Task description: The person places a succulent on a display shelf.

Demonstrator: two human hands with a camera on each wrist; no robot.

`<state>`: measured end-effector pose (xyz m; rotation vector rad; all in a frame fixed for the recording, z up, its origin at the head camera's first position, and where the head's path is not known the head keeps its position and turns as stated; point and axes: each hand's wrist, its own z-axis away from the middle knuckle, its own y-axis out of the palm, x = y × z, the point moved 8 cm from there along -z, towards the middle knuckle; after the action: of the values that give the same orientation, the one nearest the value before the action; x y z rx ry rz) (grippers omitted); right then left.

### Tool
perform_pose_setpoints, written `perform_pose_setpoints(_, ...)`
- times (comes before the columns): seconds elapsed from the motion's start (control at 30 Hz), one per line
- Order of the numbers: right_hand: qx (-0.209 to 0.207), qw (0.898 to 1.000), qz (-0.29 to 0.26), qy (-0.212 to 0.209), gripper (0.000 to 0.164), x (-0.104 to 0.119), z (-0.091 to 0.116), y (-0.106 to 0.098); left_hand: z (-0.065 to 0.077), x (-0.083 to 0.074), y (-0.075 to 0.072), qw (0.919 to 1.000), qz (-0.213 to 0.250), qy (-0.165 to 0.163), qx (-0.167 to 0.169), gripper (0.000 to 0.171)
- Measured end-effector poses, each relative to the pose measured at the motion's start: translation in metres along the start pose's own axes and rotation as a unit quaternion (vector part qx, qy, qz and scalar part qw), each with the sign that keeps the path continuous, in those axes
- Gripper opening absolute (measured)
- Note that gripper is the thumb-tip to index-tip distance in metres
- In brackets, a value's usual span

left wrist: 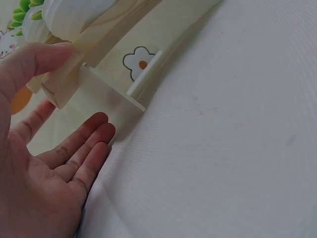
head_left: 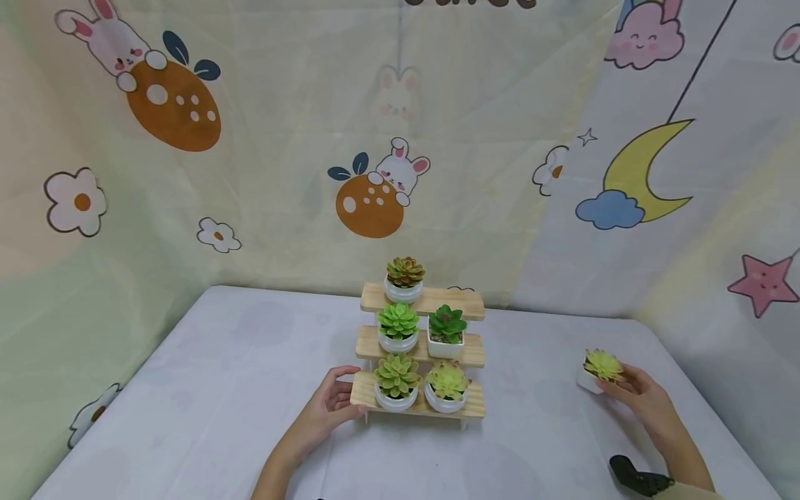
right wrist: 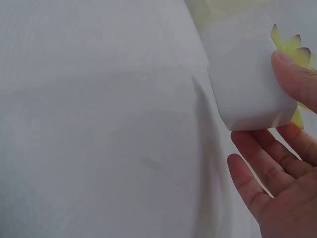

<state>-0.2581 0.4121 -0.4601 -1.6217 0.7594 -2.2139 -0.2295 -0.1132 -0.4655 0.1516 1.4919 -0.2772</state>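
Note:
A three-tier wooden display stand stands on the white table, bearing several small succulents in white pots. At the left end of its lowest shelf, my left hand pinches the board, thumb on top and index finger at the far side. The other left fingers extend loosely near a white support leg. Well to the right of the stand, my right hand grips a potted yellow-green succulent. Its square white pot tilts between the thumb and fingers, the plant leaning toward the palm.
On the top shelf sits a reddish-green succulent; a dark green one is on the middle shelf's right. A dark strap-like object lies by the right sleeve. Behind the table hangs a cartoon-printed cloth.

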Motion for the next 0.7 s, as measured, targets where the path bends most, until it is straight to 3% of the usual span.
perform_pose_setpoints(0.23,-0.019,0.998,0.037,-0.052,0.091,0.032,0.012,-0.004,0.002,-0.001,0.000,1.0000,0.000,0.007,0.002,0.066)
perform_pose_setpoints(0.7,-0.047,0.985,-0.003,-0.167,0.074,0.120,0.039,0.002,0.001,0.000,0.000,1.0000,-0.005,-0.004,-0.003,0.068)
